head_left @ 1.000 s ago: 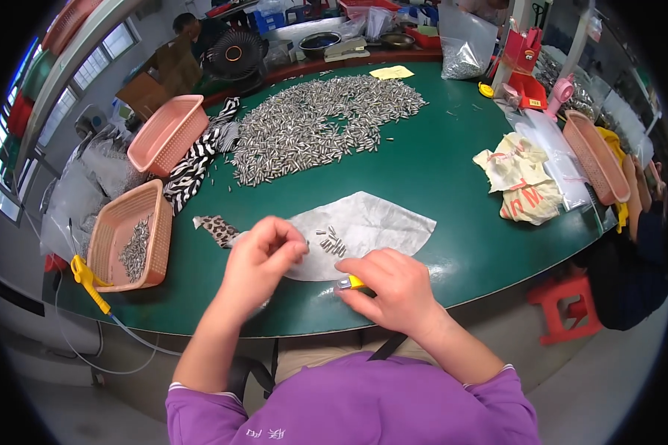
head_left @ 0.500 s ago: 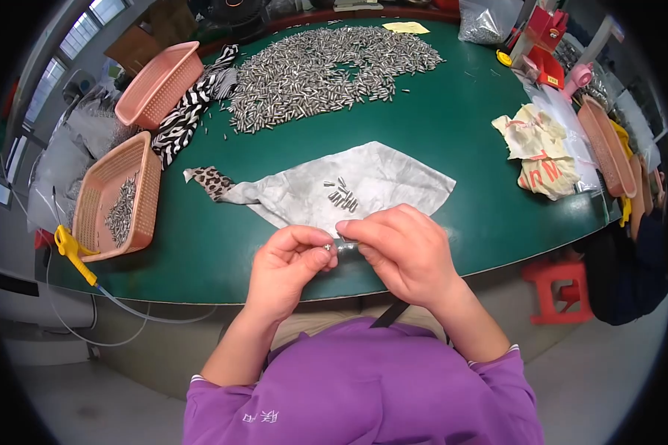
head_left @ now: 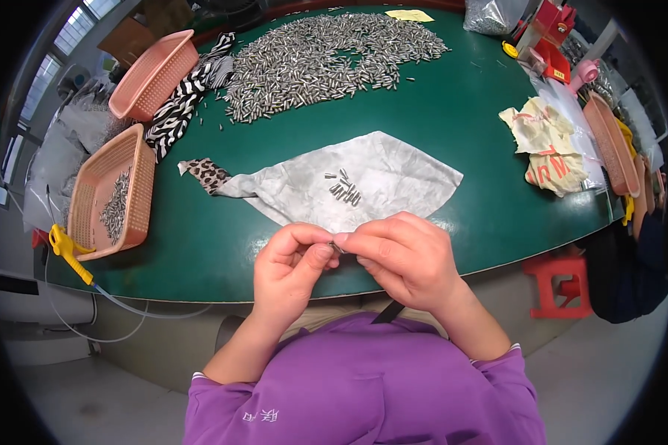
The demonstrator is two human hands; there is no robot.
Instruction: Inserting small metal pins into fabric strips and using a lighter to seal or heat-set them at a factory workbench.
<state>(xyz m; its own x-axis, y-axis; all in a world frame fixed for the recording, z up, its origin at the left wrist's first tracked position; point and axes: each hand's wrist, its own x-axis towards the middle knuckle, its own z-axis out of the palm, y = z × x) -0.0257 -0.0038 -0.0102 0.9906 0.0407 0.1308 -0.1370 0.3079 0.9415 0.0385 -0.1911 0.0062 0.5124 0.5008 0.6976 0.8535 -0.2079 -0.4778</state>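
Both hands pinch one small metal pin (head_left: 337,246) — left hand (head_left: 293,271) and right hand (head_left: 404,259) fingertips closed on its ends. Light, stiff, likely slippery — grip the ends.

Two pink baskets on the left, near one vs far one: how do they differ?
The near basket holds a streak of small metal pins; the far basket shows none. The near basket sits at the table's left edge beside a yellow-handled tool; the far basket lies further back against a zebra-print cloth. Both are pink, rectangular, with slotted walls.
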